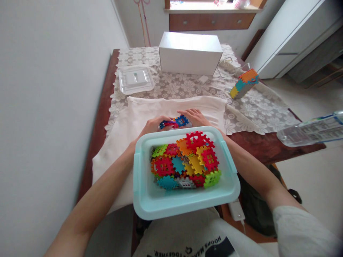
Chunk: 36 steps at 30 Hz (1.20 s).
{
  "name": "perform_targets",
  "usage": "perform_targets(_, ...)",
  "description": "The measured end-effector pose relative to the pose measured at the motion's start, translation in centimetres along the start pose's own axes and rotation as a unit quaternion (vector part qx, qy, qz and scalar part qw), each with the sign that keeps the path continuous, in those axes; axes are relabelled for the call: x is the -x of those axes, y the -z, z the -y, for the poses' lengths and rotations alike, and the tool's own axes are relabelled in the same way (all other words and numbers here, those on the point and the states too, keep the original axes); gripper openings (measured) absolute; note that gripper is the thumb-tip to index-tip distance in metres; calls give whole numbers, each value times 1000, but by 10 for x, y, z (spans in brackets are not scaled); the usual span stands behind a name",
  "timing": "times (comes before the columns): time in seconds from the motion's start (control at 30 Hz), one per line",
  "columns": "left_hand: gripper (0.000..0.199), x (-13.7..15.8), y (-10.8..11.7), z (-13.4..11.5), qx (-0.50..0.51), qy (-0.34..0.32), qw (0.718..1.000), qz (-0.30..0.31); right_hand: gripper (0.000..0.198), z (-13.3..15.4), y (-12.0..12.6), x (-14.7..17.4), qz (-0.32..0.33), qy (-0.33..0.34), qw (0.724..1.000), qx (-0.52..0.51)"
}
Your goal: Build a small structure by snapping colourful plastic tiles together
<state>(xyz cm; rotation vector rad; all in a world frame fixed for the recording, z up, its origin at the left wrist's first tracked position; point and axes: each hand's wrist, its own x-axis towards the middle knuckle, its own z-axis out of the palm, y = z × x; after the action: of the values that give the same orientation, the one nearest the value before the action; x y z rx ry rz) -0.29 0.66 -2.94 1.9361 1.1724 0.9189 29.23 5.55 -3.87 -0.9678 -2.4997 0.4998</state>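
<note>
Both of my hands sit just past the far rim of the tub, at twelve o'clock from it, meeting over a small cluster of joined tiles (174,122) on the white cloth (150,110). My left hand (152,125) curls its fingers onto the cluster's blue end; my right hand (193,117) lies flatter, fingers pressed together against the other side. How firmly either one grips, I cannot tell.

The risk I judge greatest is the pale teal tub (144,185): it rests near the table edge, on my lap side, and a nudge from either forearm could tip it and spill the loose tiles (187,160). The cluster could also pop apart if squeezed unevenly, since the toothed edges only interlock by friction.

The tiles are hard glossy plastic squares with notched borders and grid cut-outs, in red, yellow, orange, green and blue. The tub is smooth, with rounded corners. A lace tablecloth (257,107) lies beneath. At one o'clock lies a built block column (243,84); at three, a clear bottle (311,132).
</note>
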Motion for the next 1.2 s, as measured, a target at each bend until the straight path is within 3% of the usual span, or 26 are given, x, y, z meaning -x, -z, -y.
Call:
perform_targets(0.1,41,-1,0,2,-33,8,999,-24,76,-5,-3,1,6,-6,1000,24)
perform_targets(0.23,47,-4,0,3,-67,-2,996,-53,53,-13,-6,-1,-1,-8,999,33)
perform_targets(0.33,47,-4,0,-2,-41,30,997,-61,45,-15,-8,-3,-11,-4,1000,21)
perform_targets(0.57,47,-1,2,-13,-27,58,997,-45,55,-10,-8,1,1,1,999,40)
perform_targets(0.83,34,3,3,-16,-82,-1,993,-81,38,-2,-4,2,-55,14,998,-35)
perform_targets(1.03,39,1,2,-13,6,-1,999,-47,28,2,-8,2,-82,14,994,-65)
perform_targets(1.2,41,-3,-3,-11,112,62,981,-143,22,1,-14,1,-152,-14,982,-116)
